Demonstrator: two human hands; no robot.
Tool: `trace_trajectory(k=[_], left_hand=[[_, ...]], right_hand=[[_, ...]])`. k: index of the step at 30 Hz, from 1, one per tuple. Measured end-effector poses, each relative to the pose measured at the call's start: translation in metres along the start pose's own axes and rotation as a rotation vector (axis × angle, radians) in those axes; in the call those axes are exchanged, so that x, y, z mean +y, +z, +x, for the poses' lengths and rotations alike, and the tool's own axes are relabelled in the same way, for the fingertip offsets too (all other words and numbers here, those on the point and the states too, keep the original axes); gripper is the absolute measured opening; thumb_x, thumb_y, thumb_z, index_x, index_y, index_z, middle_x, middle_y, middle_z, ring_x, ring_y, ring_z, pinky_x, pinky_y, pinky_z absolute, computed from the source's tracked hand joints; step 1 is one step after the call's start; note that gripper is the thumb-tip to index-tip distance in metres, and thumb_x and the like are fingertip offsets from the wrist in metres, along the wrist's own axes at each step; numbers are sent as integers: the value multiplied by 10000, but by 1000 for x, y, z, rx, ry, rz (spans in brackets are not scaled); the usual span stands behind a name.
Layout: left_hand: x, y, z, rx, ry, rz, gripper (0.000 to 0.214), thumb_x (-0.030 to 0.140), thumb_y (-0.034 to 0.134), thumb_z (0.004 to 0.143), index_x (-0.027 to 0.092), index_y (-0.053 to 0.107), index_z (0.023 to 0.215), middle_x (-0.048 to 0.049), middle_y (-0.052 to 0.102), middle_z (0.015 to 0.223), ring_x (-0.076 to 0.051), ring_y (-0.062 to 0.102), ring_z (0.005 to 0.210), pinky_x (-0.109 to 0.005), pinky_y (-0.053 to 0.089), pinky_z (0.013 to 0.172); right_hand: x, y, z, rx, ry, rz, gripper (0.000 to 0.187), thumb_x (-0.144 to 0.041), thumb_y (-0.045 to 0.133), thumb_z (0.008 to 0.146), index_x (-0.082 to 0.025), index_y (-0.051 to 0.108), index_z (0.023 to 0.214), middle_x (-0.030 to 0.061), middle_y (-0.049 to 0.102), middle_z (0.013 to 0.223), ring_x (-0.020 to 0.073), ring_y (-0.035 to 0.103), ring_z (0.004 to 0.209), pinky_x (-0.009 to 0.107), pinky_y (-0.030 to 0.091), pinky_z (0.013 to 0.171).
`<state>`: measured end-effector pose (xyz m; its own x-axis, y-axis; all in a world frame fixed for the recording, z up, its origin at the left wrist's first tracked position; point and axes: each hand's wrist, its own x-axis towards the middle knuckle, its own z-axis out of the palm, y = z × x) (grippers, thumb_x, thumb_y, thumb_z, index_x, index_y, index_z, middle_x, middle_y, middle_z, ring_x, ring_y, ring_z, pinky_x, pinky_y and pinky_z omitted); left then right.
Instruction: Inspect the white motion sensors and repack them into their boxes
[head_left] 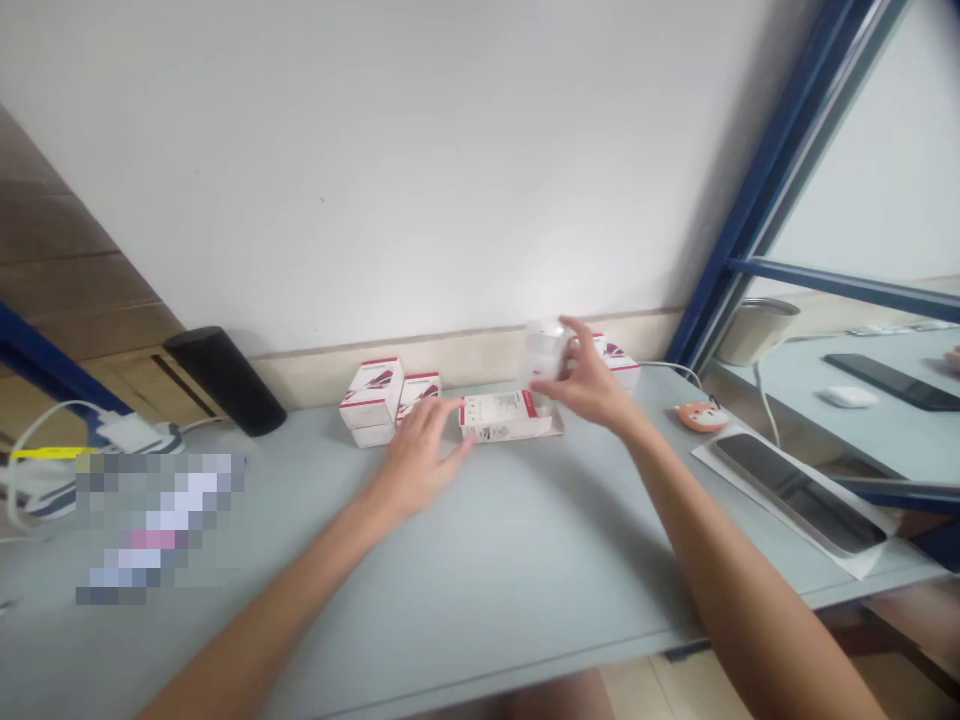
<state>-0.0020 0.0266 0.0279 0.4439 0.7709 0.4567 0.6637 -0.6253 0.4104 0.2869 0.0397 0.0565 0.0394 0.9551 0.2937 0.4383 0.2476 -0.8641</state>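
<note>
My right hand (592, 385) is raised over the back of the grey table (480, 560) and grips a pale translucent object (545, 352), blurred by motion, between thumb and fingers. Just below it lies a white and red box (504, 416) on its side. My left hand (424, 450) rests near that box's left end with fingers spread and holds nothing; one fingertip nearly touches the box. Behind my left hand stand white and red boxes (373, 398), stacked and side by side. Another such box (619, 362) shows behind my right hand.
A black cylinder (225, 380) leans at the wall on the left. Cables and a white adapter (131, 432) lie at the far left. To the right are an orange animal-shaped item (701, 415), a dark phone (799, 492) on white paper, and blue frame bars (757, 200).
</note>
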Motion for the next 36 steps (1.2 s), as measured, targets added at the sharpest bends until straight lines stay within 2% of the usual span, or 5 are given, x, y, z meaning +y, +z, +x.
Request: trace_trajectory(k=[6, 11, 22, 27, 36], left_hand=[[-2, 35, 60, -250, 155, 177, 729, 523, 707, 908, 261, 449, 1538, -147, 522, 1498, -383, 464, 1396, -555, 380, 1158], [-11, 43, 61, -338, 221, 139, 637, 445, 734, 898, 348, 530, 1494, -73, 597, 1428, -339, 557, 1302, -492, 456, 1096], [-17, 22, -27, 196, 144, 208, 505, 336, 767, 897, 267, 596, 1367, -117, 557, 1326, -311, 569, 1245, -490, 493, 1070], [-34, 19, -33, 341, 127, 229, 561, 278, 819, 847, 280, 599, 1363, -124, 538, 1329, -330, 553, 1249, -520, 474, 1082], [-31, 14, -30, 417, 189, 198, 488, 291, 794, 878, 307, 611, 1331, -113, 532, 1306, -319, 562, 1246, -519, 482, 1084]], right_hand=[[22, -32, 2, -247, 250, -91, 1035, -284, 864, 708, -243, 295, 1571, 23, 692, 864, 235, 699, 721, 348, 559, 656], [27, -24, 4, -134, 227, -241, 1044, -367, 879, 691, -202, 331, 1565, 53, 684, 968, 264, 686, 874, 399, 548, 802], [-14, 60, -23, -8, 21, -47, 918, -431, 836, 730, -265, 329, 1477, 28, 733, 953, 243, 707, 788, 357, 559, 696], [-14, 95, -37, 3, -16, 154, 885, -532, 804, 790, -244, 289, 1449, 56, 753, 966, 244, 708, 771, 387, 593, 682], [-12, 100, -38, 77, -42, 434, 807, -540, 826, 830, -299, 333, 1423, 48, 770, 953, 265, 767, 870, 464, 639, 822]])
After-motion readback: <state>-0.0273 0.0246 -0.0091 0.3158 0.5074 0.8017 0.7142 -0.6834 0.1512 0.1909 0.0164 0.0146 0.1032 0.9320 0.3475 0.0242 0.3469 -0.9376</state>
